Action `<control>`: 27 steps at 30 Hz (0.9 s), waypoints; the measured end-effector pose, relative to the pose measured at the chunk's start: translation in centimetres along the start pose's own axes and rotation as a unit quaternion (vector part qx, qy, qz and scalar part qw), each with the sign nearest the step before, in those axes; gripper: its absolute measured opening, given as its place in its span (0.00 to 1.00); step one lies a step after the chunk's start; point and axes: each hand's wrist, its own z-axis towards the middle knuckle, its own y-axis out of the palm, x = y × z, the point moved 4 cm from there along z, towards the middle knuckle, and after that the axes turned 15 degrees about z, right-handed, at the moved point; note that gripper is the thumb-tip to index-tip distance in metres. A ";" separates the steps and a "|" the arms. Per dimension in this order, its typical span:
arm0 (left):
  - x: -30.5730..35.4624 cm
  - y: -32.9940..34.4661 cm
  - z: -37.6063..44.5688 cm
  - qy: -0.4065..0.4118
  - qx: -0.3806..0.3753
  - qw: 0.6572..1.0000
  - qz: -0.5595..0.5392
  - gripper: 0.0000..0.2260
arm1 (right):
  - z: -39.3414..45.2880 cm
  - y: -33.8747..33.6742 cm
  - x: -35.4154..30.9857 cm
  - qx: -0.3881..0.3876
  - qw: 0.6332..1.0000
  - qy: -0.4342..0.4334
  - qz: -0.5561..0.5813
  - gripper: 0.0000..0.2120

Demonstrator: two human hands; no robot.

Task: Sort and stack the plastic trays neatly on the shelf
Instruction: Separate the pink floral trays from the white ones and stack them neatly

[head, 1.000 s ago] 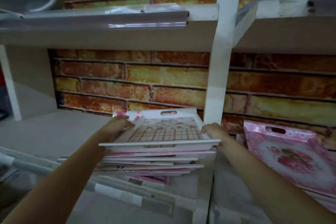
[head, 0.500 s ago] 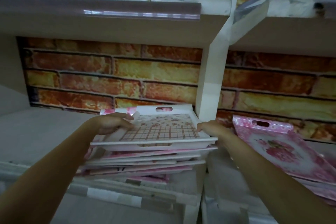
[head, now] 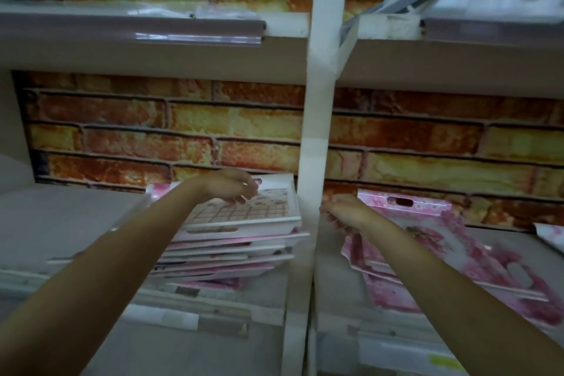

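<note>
1. Hovering over the stack of trays (head: 235, 250), the left hand (head: 230, 189) had its fingers loosely curled, its grip holding nothing; the fingertips looked to be just above the top tray (head: 259, 210), though blur made contact hard to judge.
2. That stack sat on the shelf (head: 61, 223) against the white post (head: 317, 131), near the shelf's front edge.
3. The right hand (head: 343, 212) pinched the near corner of the pink floral tray (head: 442, 232), which lay past the post on other pink trays.
</note>
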 end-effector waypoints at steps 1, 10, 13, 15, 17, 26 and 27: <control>1.5 0.7 0.1 0.008 0.009 1.000 0.002 0.09 | -0.5 -1.0 0.3 -0.003 1.000 -0.008 0.009 0.08; 16.3 8.4 -0.2 0.087 0.072 0.994 -0.014 0.06 | -6.2 -13.7 4.3 0.027 0.996 -0.033 0.082 0.09; 21.5 12.8 0.5 0.113 0.062 0.991 -0.042 0.05 | -8.5 -18.6 6.0 0.053 0.997 -0.032 0.055 0.13; 25.1 15.8 1.0 0.120 0.057 0.990 -0.051 0.04 | -10.3 -22.0 7.1 0.070 0.996 -0.027 0.043 0.14; 28.5 18.8 1.2 0.119 0.036 0.989 -0.079 0.05 | -11.9 -25.5 8.4 0.098 0.994 -0.027 0.045 0.13; 42.4 31.7 2.3 0.141 -0.101 0.963 -0.209 0.05 | -17.0 -37.4 15.3 0.186 0.979 0.041 0.070 0.09; 43.7 33.0 2.5 0.143 -0.108 0.961 -0.212 0.03 | -17.2 -38.6 16.2 0.196 0.977 0.047 0.074 0.08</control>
